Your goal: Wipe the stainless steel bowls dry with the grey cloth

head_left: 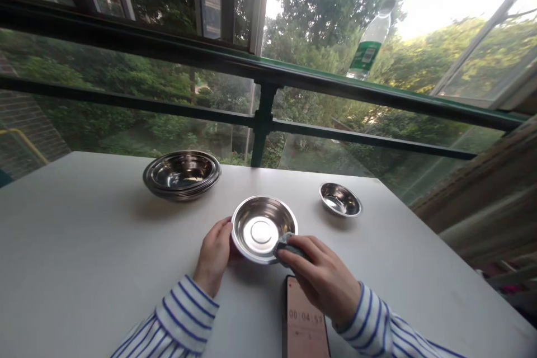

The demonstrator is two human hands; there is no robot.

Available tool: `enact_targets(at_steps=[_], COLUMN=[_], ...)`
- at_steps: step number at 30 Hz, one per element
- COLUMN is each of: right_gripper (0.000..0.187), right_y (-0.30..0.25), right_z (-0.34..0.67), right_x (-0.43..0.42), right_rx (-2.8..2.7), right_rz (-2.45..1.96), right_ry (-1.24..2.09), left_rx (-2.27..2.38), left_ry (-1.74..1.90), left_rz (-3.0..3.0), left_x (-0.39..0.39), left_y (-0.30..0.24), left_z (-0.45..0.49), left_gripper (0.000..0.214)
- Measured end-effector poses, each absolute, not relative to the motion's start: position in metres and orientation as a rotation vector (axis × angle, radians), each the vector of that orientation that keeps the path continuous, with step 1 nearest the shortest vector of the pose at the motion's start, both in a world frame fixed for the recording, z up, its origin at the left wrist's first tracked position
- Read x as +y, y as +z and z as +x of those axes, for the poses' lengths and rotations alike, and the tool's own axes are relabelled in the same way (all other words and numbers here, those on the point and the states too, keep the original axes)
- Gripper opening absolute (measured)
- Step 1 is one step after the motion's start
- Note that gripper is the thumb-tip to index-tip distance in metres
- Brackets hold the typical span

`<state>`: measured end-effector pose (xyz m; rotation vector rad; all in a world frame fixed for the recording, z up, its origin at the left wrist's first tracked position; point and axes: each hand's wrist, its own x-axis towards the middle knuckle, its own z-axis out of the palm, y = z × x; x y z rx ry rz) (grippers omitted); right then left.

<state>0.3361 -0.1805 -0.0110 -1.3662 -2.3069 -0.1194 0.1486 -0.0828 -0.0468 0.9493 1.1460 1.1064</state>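
Observation:
A shiny steel bowl sits tilted toward me on the white table. My left hand grips its left rim with curled fingers. My right hand is closed on a small grey cloth and presses it against the bowl's lower right rim. Both sleeves are white with blue stripes.
A stack of larger steel bowls stands at the back left, a small steel bowl at the back right. A phone showing a timer lies near the front edge. A plastic bottle stands on the window rail.

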Motion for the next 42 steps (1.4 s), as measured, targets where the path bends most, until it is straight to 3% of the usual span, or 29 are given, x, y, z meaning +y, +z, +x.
enact_targets(at_steps=[11, 18, 42], right_gripper=[0.023, 0.023, 0.025], right_y=[-0.018, -0.014, -0.011], right_z=[0.298, 0.317, 0.313], right_x=[-0.17, -0.172, -0.163], right_rx=[-2.405, -2.515, -2.592], right_rz=[-1.287, -1.327, -1.207], right_ry=[-0.218, -0.42, -0.531], left_rx=[1.05, 1.14, 1.175], left_ry=[1.021, 1.016, 1.0], left_rz=[0.82, 0.835, 0.843], left_x=[-0.092, -0.089, -0.093], left_y=[-0.034, -0.032, -0.025], left_z=[0.157, 0.156, 0.158], left_gripper=[0.025, 0.021, 0.018])
